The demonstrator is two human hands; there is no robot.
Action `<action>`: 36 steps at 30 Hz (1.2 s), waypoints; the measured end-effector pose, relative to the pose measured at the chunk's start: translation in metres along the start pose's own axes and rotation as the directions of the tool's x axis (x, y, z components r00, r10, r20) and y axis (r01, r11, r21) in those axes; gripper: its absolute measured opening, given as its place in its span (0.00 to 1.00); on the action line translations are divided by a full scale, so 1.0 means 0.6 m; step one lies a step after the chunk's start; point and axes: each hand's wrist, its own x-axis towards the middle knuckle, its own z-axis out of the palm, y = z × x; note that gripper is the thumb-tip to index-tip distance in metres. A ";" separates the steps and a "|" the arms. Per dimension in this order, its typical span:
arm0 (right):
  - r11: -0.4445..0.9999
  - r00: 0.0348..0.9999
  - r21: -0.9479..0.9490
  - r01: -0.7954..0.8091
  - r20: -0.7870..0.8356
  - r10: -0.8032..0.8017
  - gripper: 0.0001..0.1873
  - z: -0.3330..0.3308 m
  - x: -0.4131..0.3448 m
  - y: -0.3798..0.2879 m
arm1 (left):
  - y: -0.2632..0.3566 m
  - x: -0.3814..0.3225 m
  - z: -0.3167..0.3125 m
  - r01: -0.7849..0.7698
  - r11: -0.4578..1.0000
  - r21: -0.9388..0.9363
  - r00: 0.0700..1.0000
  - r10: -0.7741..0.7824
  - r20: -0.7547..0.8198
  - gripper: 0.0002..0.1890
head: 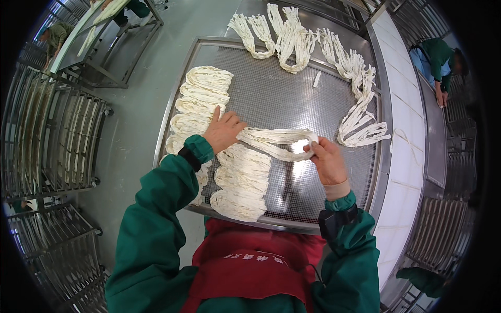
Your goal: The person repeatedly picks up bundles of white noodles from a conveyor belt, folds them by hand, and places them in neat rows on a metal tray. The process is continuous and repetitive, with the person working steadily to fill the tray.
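A looped bundle of pale noodle strands [274,141] stretches between my two hands above a mesh-topped metal tray [313,109]. My right hand [328,160] pinches its rounded right end between thumb and fingers. The fingers of my left hand [224,131] curl over the other end, palm down; their undersides are hidden. That hand lies against a column of folded noodle bundles [203,94] along the tray's left side. Just below the stretched bundle, a second column of folded bundles [240,184] reaches to the near edge.
Loose noodle hanks [295,43] lie across the far rim, others [362,125] at the right. A noodle scrap [317,79] sits on the mesh. A white counter [403,156] runs alongside. Wheeled racks [74,133] stand left. Co-workers bend over tables at upper left and right [438,66].
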 end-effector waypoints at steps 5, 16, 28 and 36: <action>0.985 0.936 0.024 0.172 0.307 -0.171 0.14 0.084 0.019 0.026 | -0.008 -0.011 -0.007 0.124 0.969 -0.212 0.992 -0.126 0.006 0.35; 0.848 0.882 -0.290 0.443 0.312 -0.354 0.13 0.240 0.104 0.128 | -0.019 -0.035 -0.008 0.150 0.817 -0.556 0.959 -0.256 -0.118 0.37; -0.084 0.732 -0.883 0.463 0.434 -0.525 0.26 0.128 0.125 0.174 | -0.002 -0.021 0.011 0.300 0.950 -0.090 0.921 -0.313 -0.234 0.07; 0.053 0.792 -0.874 0.482 0.409 -0.453 0.36 0.131 0.114 0.200 | -0.004 -0.030 0.056 0.139 0.984 0.109 0.988 -0.145 0.051 0.28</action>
